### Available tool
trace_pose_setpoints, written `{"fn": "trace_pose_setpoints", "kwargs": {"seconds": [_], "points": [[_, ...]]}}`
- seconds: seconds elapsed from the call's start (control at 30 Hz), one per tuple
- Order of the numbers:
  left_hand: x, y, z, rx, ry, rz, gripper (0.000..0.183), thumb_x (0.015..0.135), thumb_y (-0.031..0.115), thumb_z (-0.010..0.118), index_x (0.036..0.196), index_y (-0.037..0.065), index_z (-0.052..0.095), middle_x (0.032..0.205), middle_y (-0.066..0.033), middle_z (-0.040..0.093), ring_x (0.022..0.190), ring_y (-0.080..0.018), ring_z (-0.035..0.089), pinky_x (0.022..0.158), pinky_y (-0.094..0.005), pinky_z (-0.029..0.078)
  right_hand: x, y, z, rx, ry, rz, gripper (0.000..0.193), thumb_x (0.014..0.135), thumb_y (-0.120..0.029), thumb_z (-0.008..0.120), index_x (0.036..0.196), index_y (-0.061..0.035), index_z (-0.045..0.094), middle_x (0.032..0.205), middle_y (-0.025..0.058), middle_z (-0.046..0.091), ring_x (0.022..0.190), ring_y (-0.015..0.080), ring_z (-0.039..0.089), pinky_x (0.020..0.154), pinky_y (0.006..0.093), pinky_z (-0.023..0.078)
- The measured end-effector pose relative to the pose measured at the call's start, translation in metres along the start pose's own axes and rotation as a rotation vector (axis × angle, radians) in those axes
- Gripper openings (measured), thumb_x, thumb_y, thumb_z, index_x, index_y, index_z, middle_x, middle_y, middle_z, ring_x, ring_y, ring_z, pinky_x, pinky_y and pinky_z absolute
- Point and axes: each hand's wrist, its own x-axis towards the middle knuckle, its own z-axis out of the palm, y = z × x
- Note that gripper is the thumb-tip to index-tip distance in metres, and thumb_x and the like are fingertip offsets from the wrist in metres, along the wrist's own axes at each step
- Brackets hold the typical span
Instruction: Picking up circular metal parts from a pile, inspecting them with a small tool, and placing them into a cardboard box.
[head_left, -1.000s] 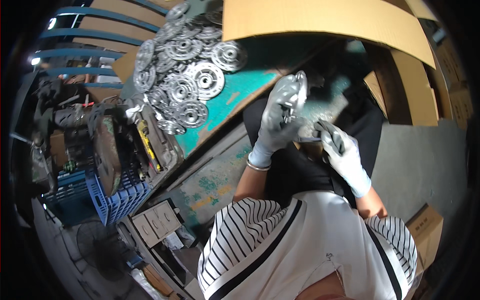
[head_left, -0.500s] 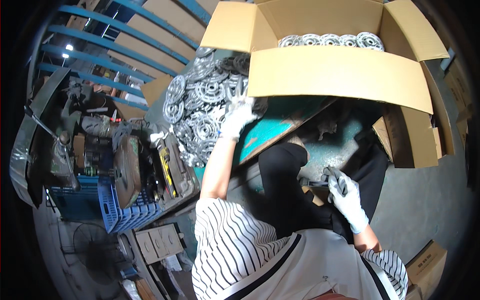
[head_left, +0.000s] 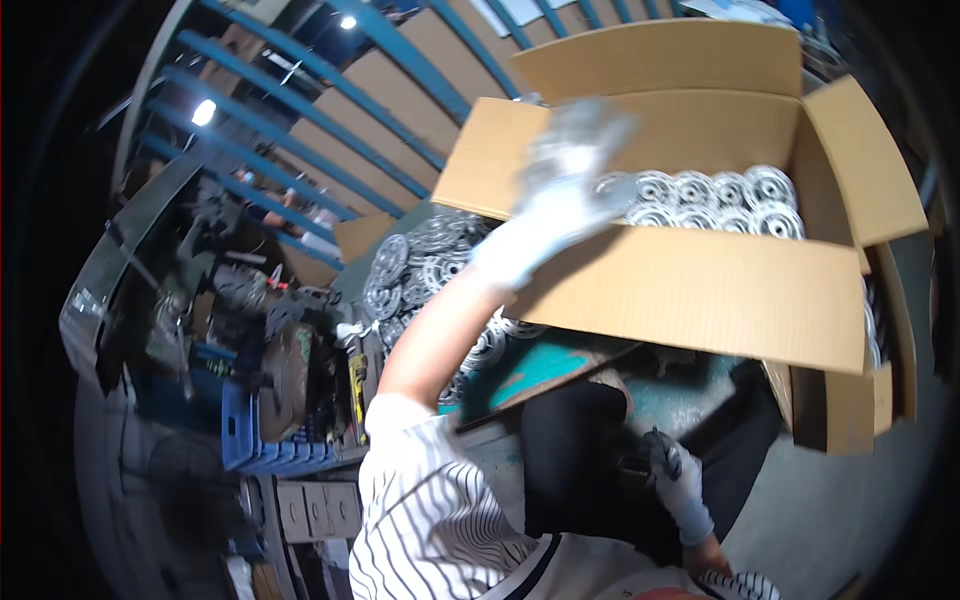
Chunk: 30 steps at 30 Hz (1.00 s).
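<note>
My left hand (head_left: 578, 165), in a white glove, is over the left side of an open cardboard box (head_left: 690, 295). Its fingers are smeared by motion. A blurred grey round shape shows beside the palm, and I cannot tell whether the hand holds it. Rows of silver metal discs (head_left: 694, 190) with ringed faces stand inside the box. Under my left forearm a heap of similar metal discs (head_left: 390, 260) lies on a green table (head_left: 535, 378). Low over my lap, my gloved right hand (head_left: 682, 485) is closed, with something dark at its fingers that I cannot make out.
A blue slatted rail (head_left: 400, 65) runs behind the table. To the left are a machine with a lever (head_left: 150, 275), a yellow-handled tool (head_left: 358, 395) and a blue plastic crate (head_left: 240, 430). The box's raised flaps stick out around its opening.
My left hand has moved from the disc heap up and right to the box. The view has shifted, showing more discs inside the box. My right hand stays low over my lap.
</note>
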Motion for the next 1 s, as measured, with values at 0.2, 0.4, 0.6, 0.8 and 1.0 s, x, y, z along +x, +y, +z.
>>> {"fn": "trace_pose_setpoints", "kwargs": {"seconds": [0.2,0.4,0.6,0.8,1.0], "points": [[0.109,0.041,0.141,-0.122,-0.686,0.220,0.076,0.073,0.054,0.066,0.138,0.022,0.044,0.143,-0.0222,0.035,0.132,-0.0404,0.034,0.103,-0.0529,0.036,0.016,0.038,-0.006,0.177,-0.002,-0.007,0.025,0.089,-0.001,0.058,0.113,0.0017,0.062,0.105,0.0142,0.068,0.089,0.0218,0.068,0.076,0.0324,0.054],[0.143,0.100,0.254,-0.187,-0.596,0.242,0.067,0.074,0.050,0.064,0.135,0.027,0.049,0.139,-0.0127,0.045,0.129,-0.0369,0.040,0.099,-0.0520,0.040,0.020,0.054,-0.032,0.232,0.012,0.125,0.031,0.089,-0.001,0.059,0.120,-0.0001,0.059,0.106,0.0101,0.068,0.081,0.0111,0.064,0.067,0.0231,0.052],[0.136,0.096,0.301,-0.252,-0.695,0.221,0.040,0.079,0.033,0.063,0.117,0.019,0.064,0.125,-0.0129,0.057,0.117,-0.0304,0.054,0.097,-0.0449,0.043,0.028,0.044,-0.050,0.350,0.006,0.314,0.026,0.089,0.002,0.056,0.114,-0.0013,0.061,0.095,0.0068,0.068,0.072,0.0078,0.062,0.058,0.0221,0.050],[0.138,0.085,0.301,-0.310,-0.626,0.048,0.038,0.078,0.022,0.065,0.115,0.012,0.061,0.116,-0.0170,0.061,0.112,-0.0340,0.056,0.094,-0.0445,0.046,0.028,0.046,-0.050,0.309,0.007,0.260,0.027,0.089,0.002,0.057,0.115,-0.0014,0.061,0.096,0.0055,0.068,0.070,0.0081,0.061,0.058,0.0215,0.049],[0.137,0.085,0.255,-0.259,-0.567,0.008,0.039,0.078,0.010,0.063,0.116,0.009,0.056,0.117,-0.0194,0.058,0.112,-0.0357,0.056,0.091,-0.0465,0.048,0.014,0.053,-0.043,0.408,0.116,0.253,0.027,0.090,-0.001,0.057,0.116,-0.0007,0.061,0.098,0.0054,0.069,0.072,0.0075,0.061,0.062,0.0208,0.051]]}}
